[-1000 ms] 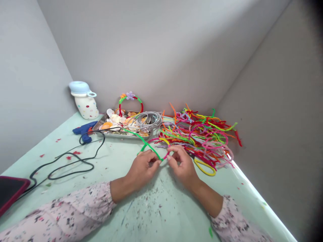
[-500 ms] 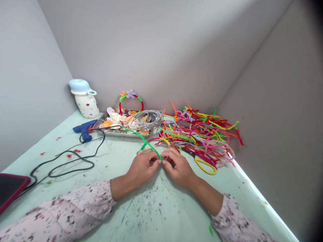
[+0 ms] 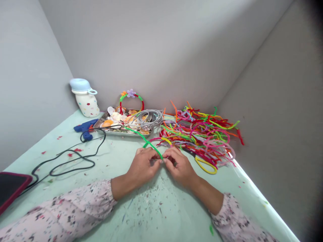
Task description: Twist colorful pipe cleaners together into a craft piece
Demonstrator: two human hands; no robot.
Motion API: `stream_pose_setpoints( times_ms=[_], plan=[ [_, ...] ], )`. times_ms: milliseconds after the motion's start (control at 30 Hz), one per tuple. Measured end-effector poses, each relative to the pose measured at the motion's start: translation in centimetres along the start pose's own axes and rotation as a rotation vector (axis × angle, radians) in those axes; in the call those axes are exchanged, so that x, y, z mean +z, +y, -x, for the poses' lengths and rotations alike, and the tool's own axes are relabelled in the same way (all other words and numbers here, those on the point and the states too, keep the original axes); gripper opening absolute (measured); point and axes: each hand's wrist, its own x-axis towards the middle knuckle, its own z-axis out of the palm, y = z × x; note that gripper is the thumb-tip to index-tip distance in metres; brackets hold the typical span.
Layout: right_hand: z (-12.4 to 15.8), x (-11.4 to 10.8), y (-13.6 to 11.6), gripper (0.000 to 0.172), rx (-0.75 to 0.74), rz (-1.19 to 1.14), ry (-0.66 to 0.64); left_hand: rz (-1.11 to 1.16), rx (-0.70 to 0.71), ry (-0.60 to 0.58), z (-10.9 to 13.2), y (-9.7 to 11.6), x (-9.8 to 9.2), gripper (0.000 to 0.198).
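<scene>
My left hand [image 3: 143,167] and my right hand [image 3: 178,165] meet fingertip to fingertip low over the pale green table [image 3: 151,215]. Both pinch the near end of a green pipe cleaner [image 3: 147,143], which runs up and left toward the tray. A pink pipe cleaner piece shows at my right fingertips. Just behind my right hand lies a big pile of pipe cleaners [image 3: 202,136] in many colours, with a yellow loop [image 3: 205,165] at its near edge.
A metal tray [image 3: 126,125] of shells and grey wire sits at the back, with a decorated pipe-cleaner hoop [image 3: 131,101] behind it. A blue glue gun [image 3: 85,128] and its black cord [image 3: 70,158] lie left. A white spotted bottle [image 3: 85,99] stands in the corner. A dark device [image 3: 11,188] lies far left.
My right hand has moved in closer to my left, so the fingertips now touch around the green pipe cleaner. The pink piece is more hidden.
</scene>
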Motion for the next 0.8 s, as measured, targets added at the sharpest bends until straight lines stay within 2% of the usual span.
stream_pose_setpoints(
  times_ms=[367,800],
  plan=[
    [-0.01,-0.2,-0.05,0.01,0.001,-0.032,-0.007,0.023,0.046,0.015,0.05,0.1,-0.04,0.008],
    [0.07,-0.1,0.27,0.008,0.032,-0.001,-0.041,-0.039,0.01,-0.024,0.05,0.05,0.12,0.012]
  ],
)
